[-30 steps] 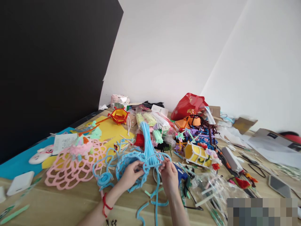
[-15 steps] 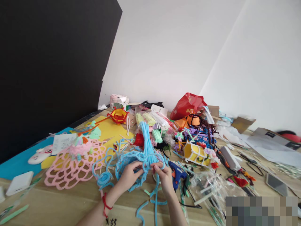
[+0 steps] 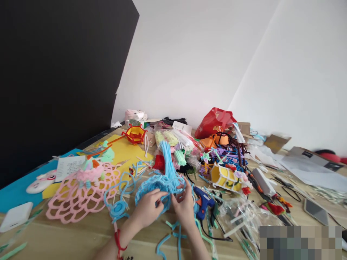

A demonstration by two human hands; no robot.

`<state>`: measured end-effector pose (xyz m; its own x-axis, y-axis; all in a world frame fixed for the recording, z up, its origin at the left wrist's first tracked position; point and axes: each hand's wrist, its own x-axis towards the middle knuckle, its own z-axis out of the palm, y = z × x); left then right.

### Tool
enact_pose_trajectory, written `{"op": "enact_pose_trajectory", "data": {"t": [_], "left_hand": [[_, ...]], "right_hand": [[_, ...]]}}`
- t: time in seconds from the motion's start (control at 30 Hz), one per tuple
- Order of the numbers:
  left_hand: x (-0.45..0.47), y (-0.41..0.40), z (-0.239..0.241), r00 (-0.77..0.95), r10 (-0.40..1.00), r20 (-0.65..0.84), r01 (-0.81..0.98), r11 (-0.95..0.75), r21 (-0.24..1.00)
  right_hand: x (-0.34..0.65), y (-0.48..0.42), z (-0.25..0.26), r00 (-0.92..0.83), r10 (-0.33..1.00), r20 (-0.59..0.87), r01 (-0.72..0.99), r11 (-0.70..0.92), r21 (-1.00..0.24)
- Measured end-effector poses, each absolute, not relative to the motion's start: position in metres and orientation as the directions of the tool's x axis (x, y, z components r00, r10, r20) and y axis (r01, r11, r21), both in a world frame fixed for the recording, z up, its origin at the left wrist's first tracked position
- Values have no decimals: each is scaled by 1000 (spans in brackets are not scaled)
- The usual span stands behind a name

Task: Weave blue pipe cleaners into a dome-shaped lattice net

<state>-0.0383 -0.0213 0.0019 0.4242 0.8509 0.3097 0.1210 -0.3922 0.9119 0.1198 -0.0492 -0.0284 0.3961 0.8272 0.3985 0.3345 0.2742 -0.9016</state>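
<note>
A round, looped mesh of light-blue pipe cleaners [image 3: 145, 185] sits in front of me. My left hand [image 3: 150, 207] is closed, thumb and forefinger pinching the near edge of the mesh. On its right side, my right hand [image 3: 184, 207] also pinches the blue work, fingers bent around a strand and partly hidden by it. A bundle of loose blue pipe cleaners [image 3: 168, 159] lies just behind, its near end meeting the mesh. To the left, a small blue coil [image 3: 118, 208] rests on the table, with loose blue strands around it.
On the left spreads a pink pipe-cleaner net [image 3: 65, 202]. A blue glue gun [image 3: 204, 202] lies close to my right hand, its cord trailing forward. Beyond are a yellow lantern shape [image 3: 226, 177], a red bag [image 3: 215, 122], crumpled clear plastic [image 3: 238, 213] and a phone [image 3: 316, 211].
My right hand has shifted up along the blue mesh, its fingers now higher. The left hand has turned slightly and stays at the near edge. The view has swung a little.
</note>
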Motion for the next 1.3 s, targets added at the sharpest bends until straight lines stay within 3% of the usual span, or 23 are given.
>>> {"op": "enact_pose_trajectory", "data": {"t": [0.17,0.3,0.43,0.5,0.67,0.77,0.9,1.0,1.17,1.3], "left_hand": [[-40,-33,14,474,807,351,56,-426,903],[-43,-41,21,578,696,427,104,-582,807],[-44,-48,27,736,567,369,72,-609,790],[-42,-51,29,793,532,295,28,-517,856],[-40,-56,24,920,384,74,-68,-31,997],[-39,-54,18,918,387,91,-175,188,967],[-38,-50,17,856,480,194,-420,425,802],[-38,-47,18,827,513,228,-491,464,737],[-36,-41,15,827,507,245,-473,390,791],[-33,-36,16,784,607,129,-401,337,852]], "right_hand": [[120,-49,-32,384,769,511,446,330,-832],[119,-47,-36,366,748,554,483,356,-800],[118,-48,-33,319,763,563,507,365,-781],[118,-49,-32,296,772,563,517,366,-774],[121,-50,-33,245,776,581,541,388,-746],[120,-51,-30,251,761,598,550,396,-735],[118,-58,-19,223,759,612,490,455,-743],[116,-63,-13,122,787,605,513,472,-717],[113,-62,-20,-19,696,718,618,573,-538],[112,-60,-25,27,684,729,621,559,-549]]}}
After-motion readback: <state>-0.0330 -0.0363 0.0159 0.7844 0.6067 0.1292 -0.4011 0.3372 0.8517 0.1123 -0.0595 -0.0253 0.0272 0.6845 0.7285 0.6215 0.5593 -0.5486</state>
